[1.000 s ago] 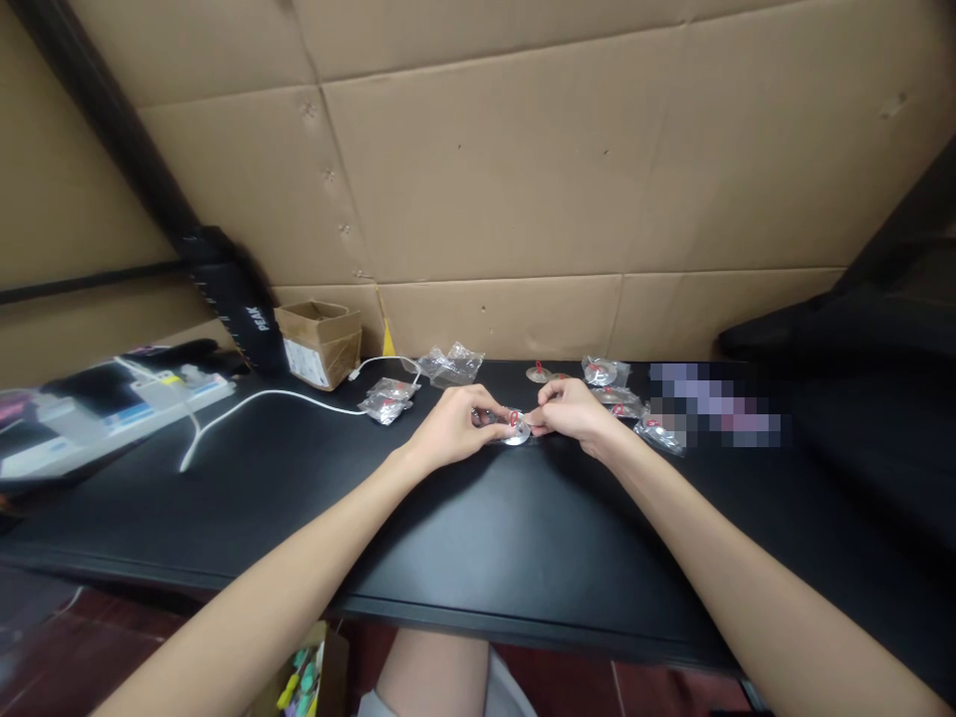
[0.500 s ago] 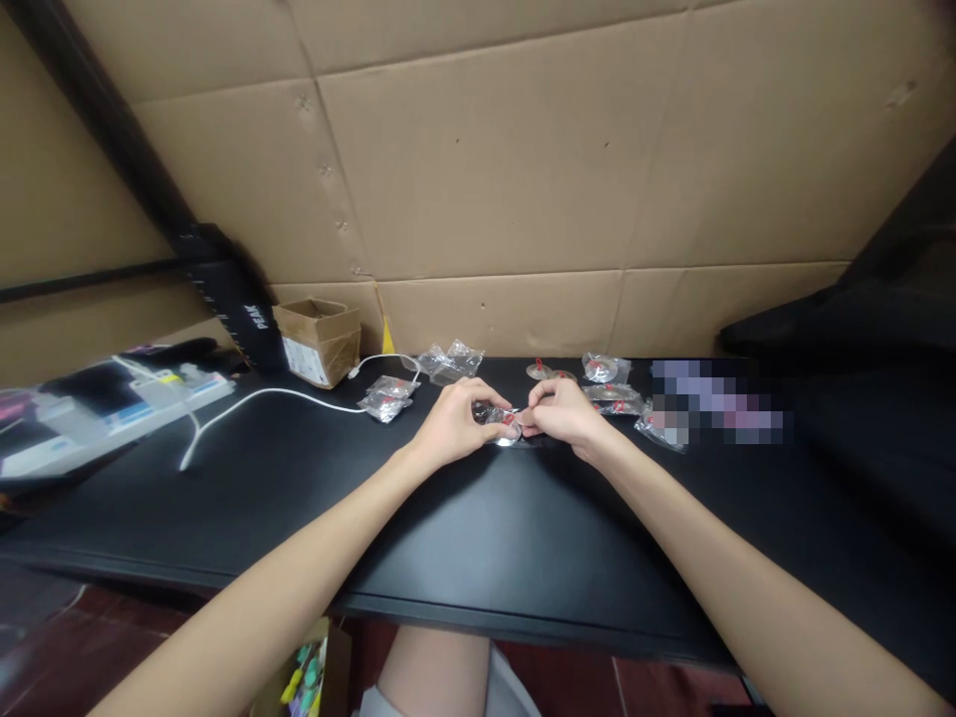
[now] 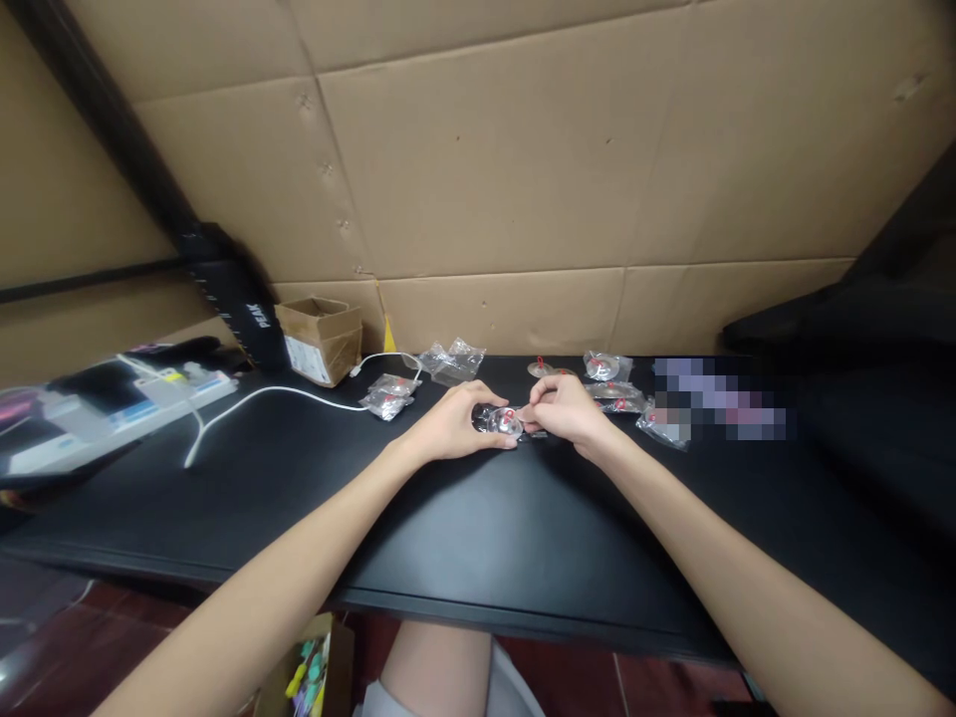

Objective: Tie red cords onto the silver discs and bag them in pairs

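Left hand [image 3: 457, 423] with thumb and fingers curved round a silvery disc [image 3: 508, 423] with a red loop on top, grip holding it at the edges. Disc is low over the middle of the black worktop [image 3: 478, 528], between both hands; whether resting on it, can't tell. Clear plastic bag [image 3: 486, 420] around or under the disc, too small to tell which. Right hand [image 3: 566, 410] just beside, grip narrow, fingertips pinched on the bag at the disc's right side; exact contact unclear.

Behind right hand: unwrapped disc [image 3: 541, 369], red loop up. Right of it, wrapped discs [image 3: 601, 367] with red bits, several packets, near each other. Left of left hand, flat clear packets [image 3: 388, 398], also red bits, touching or just beside a white cable [image 3: 276, 391]. Crumpled clear plastic [image 3: 455, 361] further back. Small cardboard box [image 3: 345, 349], flaps open, back left; white power strip [image 3: 112, 428] far left. Cardboard wall [image 3: 478, 179] behind
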Demonstrator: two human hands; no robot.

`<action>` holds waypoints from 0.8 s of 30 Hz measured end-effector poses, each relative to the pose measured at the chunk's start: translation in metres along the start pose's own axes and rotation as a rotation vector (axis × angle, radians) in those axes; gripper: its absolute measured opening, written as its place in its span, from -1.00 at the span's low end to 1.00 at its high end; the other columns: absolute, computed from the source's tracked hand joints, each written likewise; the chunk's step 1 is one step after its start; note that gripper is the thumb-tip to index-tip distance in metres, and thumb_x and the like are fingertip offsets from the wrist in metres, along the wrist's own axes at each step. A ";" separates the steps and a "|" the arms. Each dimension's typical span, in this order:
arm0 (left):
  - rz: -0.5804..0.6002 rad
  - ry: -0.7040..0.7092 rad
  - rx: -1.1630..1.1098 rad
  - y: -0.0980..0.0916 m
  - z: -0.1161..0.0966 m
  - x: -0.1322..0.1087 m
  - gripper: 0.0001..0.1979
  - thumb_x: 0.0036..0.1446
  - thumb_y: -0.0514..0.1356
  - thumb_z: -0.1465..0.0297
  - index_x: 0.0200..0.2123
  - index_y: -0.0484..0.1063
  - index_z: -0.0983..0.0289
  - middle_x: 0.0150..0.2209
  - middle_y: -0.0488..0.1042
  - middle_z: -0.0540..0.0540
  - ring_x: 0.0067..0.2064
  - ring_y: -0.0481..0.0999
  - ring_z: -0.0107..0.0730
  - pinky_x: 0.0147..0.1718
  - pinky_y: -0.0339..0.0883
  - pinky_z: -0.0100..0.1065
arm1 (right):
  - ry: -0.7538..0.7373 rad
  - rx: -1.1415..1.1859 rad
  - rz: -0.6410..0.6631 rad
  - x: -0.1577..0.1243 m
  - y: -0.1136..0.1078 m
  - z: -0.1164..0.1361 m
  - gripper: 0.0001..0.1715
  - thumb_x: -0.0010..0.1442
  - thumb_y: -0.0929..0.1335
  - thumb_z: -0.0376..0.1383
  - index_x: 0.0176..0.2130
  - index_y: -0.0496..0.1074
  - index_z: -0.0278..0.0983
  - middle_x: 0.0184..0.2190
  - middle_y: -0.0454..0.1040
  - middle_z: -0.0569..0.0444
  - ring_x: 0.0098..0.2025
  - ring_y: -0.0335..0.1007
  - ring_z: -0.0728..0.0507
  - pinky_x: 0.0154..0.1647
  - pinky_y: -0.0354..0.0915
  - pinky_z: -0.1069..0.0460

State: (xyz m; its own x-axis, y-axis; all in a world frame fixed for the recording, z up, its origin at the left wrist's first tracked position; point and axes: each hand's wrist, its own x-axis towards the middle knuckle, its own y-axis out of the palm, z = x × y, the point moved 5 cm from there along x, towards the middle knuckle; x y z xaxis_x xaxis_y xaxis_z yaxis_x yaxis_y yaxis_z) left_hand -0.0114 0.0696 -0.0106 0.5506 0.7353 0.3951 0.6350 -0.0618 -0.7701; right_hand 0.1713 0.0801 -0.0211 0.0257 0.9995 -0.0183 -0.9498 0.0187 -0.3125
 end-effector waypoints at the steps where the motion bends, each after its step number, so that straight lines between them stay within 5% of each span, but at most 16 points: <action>1: -0.006 -0.003 -0.003 0.000 -0.001 0.000 -0.41 -0.05 0.52 0.07 0.01 0.62 0.24 -0.06 0.58 0.21 -0.04 0.59 -0.11 0.06 0.41 -0.11 | -0.015 -0.016 0.000 -0.001 0.000 0.001 -0.62 -0.14 0.50 -0.60 -0.52 0.34 -0.22 -0.61 0.54 0.06 -0.49 0.59 -0.16 -0.45 0.45 0.09; 7: -0.010 -0.013 -0.015 0.000 -0.006 0.000 -0.48 -0.02 0.52 0.11 -0.03 0.65 0.23 -0.10 0.59 0.18 -0.08 0.59 -0.15 0.02 0.42 -0.14 | -0.073 -0.111 0.034 -0.004 0.002 0.006 -0.67 -0.10 0.47 -0.61 -0.44 0.40 -0.24 -0.59 0.56 0.07 -0.51 0.56 -0.14 -0.48 0.42 0.09; 16: -0.016 0.010 -0.035 -0.001 -0.009 0.000 -0.55 0.04 0.48 0.11 -0.07 0.67 0.25 -0.14 0.58 0.16 -0.16 0.59 -0.23 -0.09 0.42 -0.22 | 0.047 0.102 0.072 -0.010 0.008 0.011 -0.64 0.09 0.33 -0.69 -0.25 0.31 -0.27 -0.46 0.64 -0.04 -0.46 0.62 -0.16 -0.47 0.52 0.04; 21: -0.043 0.003 -0.017 0.000 -0.008 0.000 -0.53 0.03 0.49 0.12 -0.06 0.65 0.25 -0.14 0.58 0.15 -0.16 0.58 -0.22 -0.09 0.41 -0.23 | 0.024 0.094 0.105 -0.011 0.011 0.014 -0.82 0.27 0.36 -0.50 -0.22 0.31 -0.26 -0.48 0.62 -0.02 -0.45 0.61 -0.14 -0.45 0.51 0.04; 24: -0.044 -0.028 -0.025 0.000 -0.003 0.000 -0.43 0.01 0.49 0.07 0.02 0.61 0.25 -0.09 0.60 0.17 -0.11 0.57 -0.19 -0.06 0.40 -0.22 | -0.065 -0.010 0.140 -0.010 0.013 0.015 -0.77 0.22 0.46 -0.43 -0.18 0.35 -0.25 -0.40 0.66 -0.02 -0.34 0.64 -0.16 -0.34 0.51 0.03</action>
State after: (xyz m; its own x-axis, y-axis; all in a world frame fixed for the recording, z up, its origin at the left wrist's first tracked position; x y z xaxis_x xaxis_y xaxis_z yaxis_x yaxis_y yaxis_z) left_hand -0.0098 0.0671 -0.0089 0.5062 0.7566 0.4140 0.6718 -0.0450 -0.7393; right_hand 0.1541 0.0702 -0.0101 -0.1274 0.9919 -0.0012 -0.9393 -0.1210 -0.3210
